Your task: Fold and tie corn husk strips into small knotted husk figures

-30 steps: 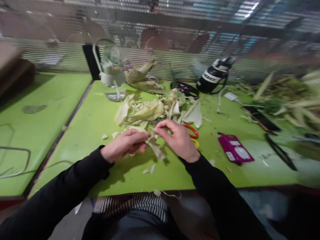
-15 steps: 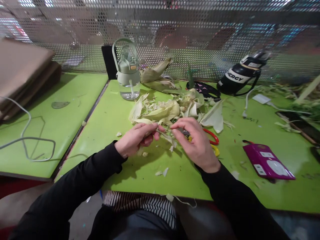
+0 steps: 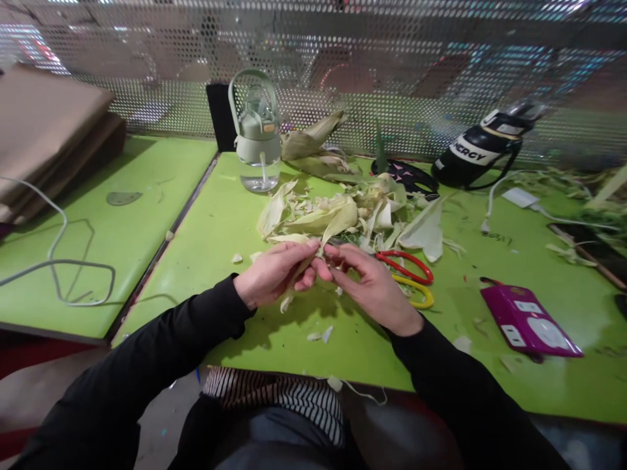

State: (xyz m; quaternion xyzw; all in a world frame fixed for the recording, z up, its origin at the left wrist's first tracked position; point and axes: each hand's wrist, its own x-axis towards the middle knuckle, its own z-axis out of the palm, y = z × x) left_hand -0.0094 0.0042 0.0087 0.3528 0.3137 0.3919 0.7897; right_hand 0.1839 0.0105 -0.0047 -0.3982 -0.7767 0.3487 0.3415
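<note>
My left hand is closed, pinching a thin piece of corn husk between thumb and fingers. My right hand meets it from the right, its fingertips closed on the same piece. Much of the husk is hidden by the fingers. Just beyond both hands lies a heap of loose corn husks, pale green and cream, some torn into small bits. Scissors with one red and one yellow handle lie beside my right hand, their blades mostly covered.
A clear water bottle with a green lid stands behind the heap. A black bottle leans at the back right. A purple power strip and a phone lie to the right. Brown cardboard is stacked at left.
My right hand has moved left, and its fingertips now meet my left hand at the husk. More of the scissors' handles shows. The view has shifted slightly.
</note>
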